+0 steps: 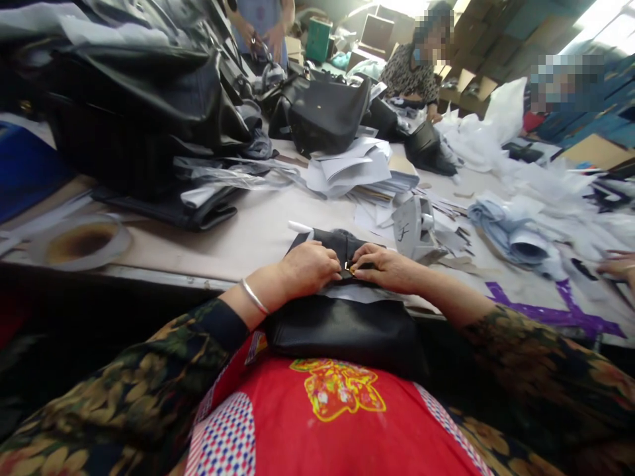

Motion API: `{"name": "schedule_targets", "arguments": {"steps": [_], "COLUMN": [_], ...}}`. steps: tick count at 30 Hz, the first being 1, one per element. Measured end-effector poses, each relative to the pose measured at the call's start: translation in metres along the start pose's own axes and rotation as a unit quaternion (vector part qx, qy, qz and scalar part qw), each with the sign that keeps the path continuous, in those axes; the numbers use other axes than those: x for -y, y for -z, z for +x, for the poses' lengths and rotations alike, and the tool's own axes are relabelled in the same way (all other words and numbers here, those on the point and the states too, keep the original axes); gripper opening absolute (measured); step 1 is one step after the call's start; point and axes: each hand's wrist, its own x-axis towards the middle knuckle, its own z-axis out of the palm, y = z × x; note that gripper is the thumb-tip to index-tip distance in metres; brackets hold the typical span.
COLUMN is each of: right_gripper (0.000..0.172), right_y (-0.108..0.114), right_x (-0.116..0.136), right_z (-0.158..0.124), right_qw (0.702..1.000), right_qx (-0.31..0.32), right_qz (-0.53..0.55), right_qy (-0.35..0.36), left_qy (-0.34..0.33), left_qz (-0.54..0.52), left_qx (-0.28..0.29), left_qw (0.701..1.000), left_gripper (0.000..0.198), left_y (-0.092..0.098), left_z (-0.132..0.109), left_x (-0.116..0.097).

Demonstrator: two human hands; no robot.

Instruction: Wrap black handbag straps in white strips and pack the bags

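Observation:
A black leather handbag (347, 330) lies across the table edge against my red apron. My left hand (310, 268) and my right hand (384, 264) rest on its upper part, fingers curled and meeting at a small gold metal clasp (348, 268). Both hands pinch at the clasp and the black leather around it. A silver bangle (254, 295) circles my left wrist. White paper (357, 294) shows between the bag's folds.
A heap of black bags (149, 106) fills the left of the table, with another black bag (322, 112) behind. A tape roll (79, 241) lies at the left edge. White papers (352, 168) and blue cloth (506, 228) spread right. Another person's hand (618, 264) rests at far right; other people sit beyond.

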Motion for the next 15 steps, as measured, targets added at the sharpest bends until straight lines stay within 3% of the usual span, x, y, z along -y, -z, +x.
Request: {"name": "schedule_targets", "arguments": {"steps": [4,6,9,12,15], "right_gripper": [0.030,0.027,0.021,0.027,0.026], "right_y": [-0.004,-0.007,-0.011,-0.013,-0.009], "right_x": [0.006,0.009,0.009,0.008,0.004], "right_z": [-0.003,-0.004,-0.005,-0.003,0.003], "right_qw": [0.997,0.995,0.994,0.995,0.996], "right_qx": [-0.023,-0.034,-0.030,-0.022,-0.005], "right_qz": [-0.076,-0.094,-0.096,-0.090,-0.072], "right_qy": [-0.001,0.006,0.028,0.044,0.043], "left_qy": [0.041,0.052,0.025,-0.024,-0.028], "left_qz": [0.001,-0.001,-0.018,-0.038,-0.044], "left_qx": [-0.050,-0.069,-0.095,-0.111,-0.120], "left_qw": [0.998,0.996,0.995,0.993,0.991], "left_gripper": [0.028,0.029,0.027,0.021,0.021], "left_y": [-0.010,-0.013,-0.019,-0.025,-0.029], "left_z": [0.004,0.003,0.001,-0.003,-0.006], "left_x": [0.007,0.009,0.014,0.020,0.024]}}
